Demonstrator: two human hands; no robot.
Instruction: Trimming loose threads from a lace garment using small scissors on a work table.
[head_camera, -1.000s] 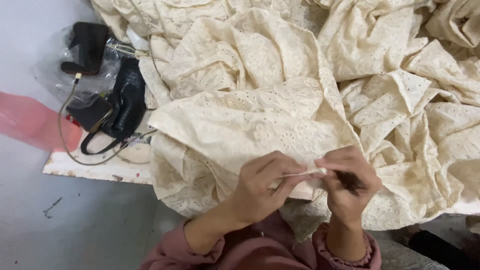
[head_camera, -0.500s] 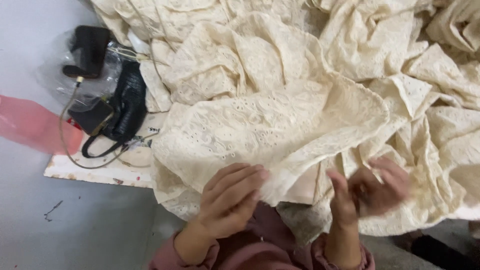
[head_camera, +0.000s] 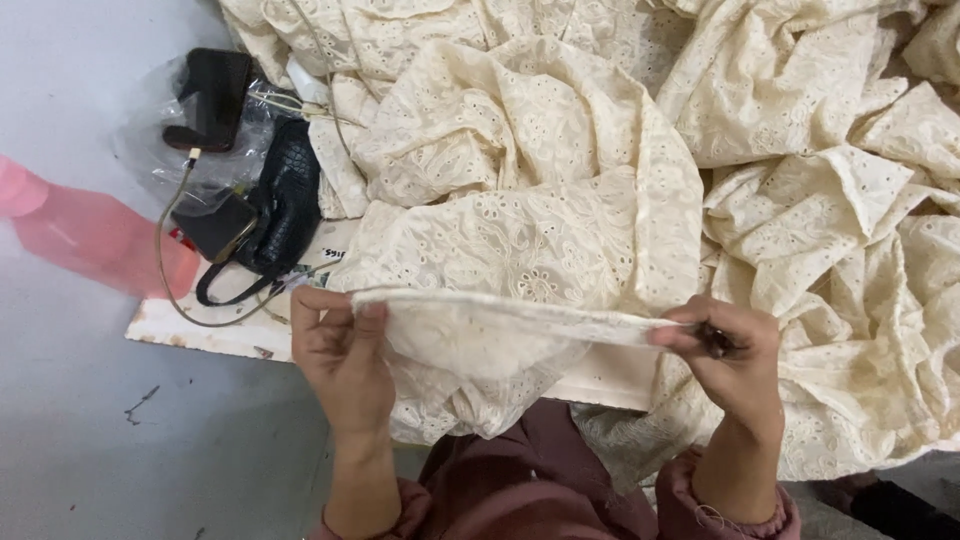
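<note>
From the head view, the left hand (head_camera: 340, 355) is pinching one end of a cream lace edge (head_camera: 500, 312), its grip closed on it; the right hand (head_camera: 735, 355) is gripping the other end closed, stretching it taut above the heaped lace fabric (head_camera: 520, 150); a black bag (head_camera: 285, 205) is lying beside it.

**Packaging and screens at the board's left end**

You have one clear plastic bag (head_camera: 175, 150), crumpled and glossy, lying on the grey floor (head_camera: 90, 420) just past the far-left corner of the white board (head_camera: 200, 325). A dark, rectangular phone (head_camera: 215, 225), screen unlit, lies at the bag's near edge with a cable (head_camera: 165, 250) plugged in. Small printed marks show on the board's left part, too small to make out.
</note>
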